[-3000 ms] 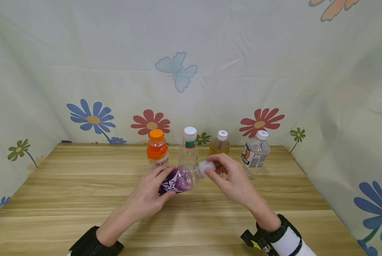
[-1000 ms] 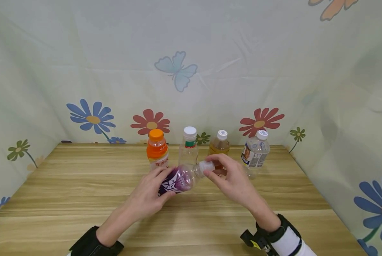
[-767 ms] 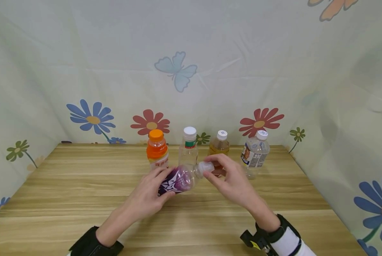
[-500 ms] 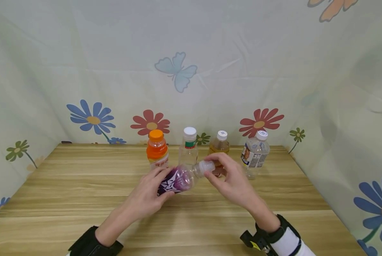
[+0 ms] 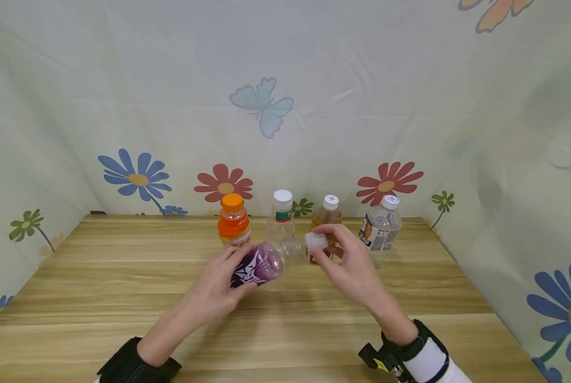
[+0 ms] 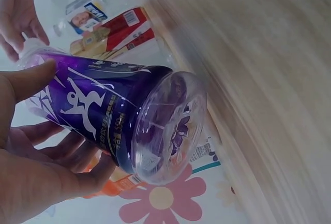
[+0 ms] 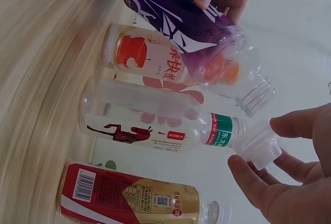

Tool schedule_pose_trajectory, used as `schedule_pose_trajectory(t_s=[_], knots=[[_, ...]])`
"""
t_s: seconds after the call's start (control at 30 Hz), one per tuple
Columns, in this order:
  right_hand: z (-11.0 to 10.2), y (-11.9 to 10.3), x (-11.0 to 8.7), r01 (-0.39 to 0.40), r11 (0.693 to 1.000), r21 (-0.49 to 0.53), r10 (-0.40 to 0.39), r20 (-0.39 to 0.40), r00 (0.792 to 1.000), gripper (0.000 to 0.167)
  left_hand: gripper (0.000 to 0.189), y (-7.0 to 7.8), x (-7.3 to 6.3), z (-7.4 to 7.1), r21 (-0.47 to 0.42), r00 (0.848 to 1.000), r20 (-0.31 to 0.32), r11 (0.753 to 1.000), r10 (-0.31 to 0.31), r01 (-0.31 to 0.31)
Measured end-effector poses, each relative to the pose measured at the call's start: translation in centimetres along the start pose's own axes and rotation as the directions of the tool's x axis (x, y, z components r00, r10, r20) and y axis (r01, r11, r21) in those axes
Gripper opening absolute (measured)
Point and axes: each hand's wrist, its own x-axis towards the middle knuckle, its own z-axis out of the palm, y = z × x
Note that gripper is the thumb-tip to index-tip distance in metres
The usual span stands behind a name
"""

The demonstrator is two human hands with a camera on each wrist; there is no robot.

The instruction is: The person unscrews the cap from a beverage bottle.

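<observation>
My left hand (image 5: 218,284) grips a clear bottle with a purple label (image 5: 254,266), tilted above the table, its neck toward the right. In the left wrist view the base of the purple bottle (image 6: 168,128) faces the camera, thumb on one side and fingers curled round the other. My right hand (image 5: 354,266) pinches a translucent white cap (image 5: 316,242) between thumb and fingers. The cap is apart from the bottle, a small gap off its mouth. In the right wrist view the bare threaded neck (image 7: 256,97) shows beside the cap (image 7: 258,144).
Behind the hands stand an orange-capped bottle (image 5: 234,221), a clear white-capped bottle (image 5: 281,226), a bottle with amber tint (image 5: 327,215) and a clear labelled bottle (image 5: 381,229) in a row on the wooden table (image 5: 137,266). A flowered cloth (image 5: 170,106) hangs behind.
The white cap was on the purple-labelled bottle's neck and is now off it in my right hand. My left hand and the bottle have shifted slightly left.
</observation>
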Motion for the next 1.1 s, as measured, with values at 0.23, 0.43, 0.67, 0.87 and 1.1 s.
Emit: schedule_pose_trajectory(t_s=[0.23,0.43,0.67,0.87,1.1], knots=[[0.0,0.5,0.1,-0.011,0.999,-0.031,0.011,0.014,1.000,0.031,0.078,0.1,-0.1,-0.7,-0.030,1.000,-0.024,0.999,-0.015,0.014],[0.2,1.1,0.2,-0.027,0.997,-0.076,0.030,0.043,0.999,0.030,0.085,-0.1,-0.1,-1.2,-0.033,0.999,-0.042,0.999,-0.023,0.022],[0.6,1.6,0.2,-0.022,0.990,-0.141,0.033,0.081,0.996,0.030,0.080,-0.2,-0.1,-1.8,-0.034,0.997,-0.050,0.998,-0.054,0.052],[1.2,2.2,0.1,-0.012,0.985,-0.173,0.032,0.119,0.992,0.029,0.075,-0.3,0.0,-2.1,-0.078,0.996,-0.054,0.994,-0.075,0.071],[1.8,2.7,-0.1,-0.022,0.985,-0.172,0.055,0.195,0.979,0.027,0.076,-0.7,-0.1,-2.7,-0.091,0.987,-0.041,0.984,-0.156,0.152]])
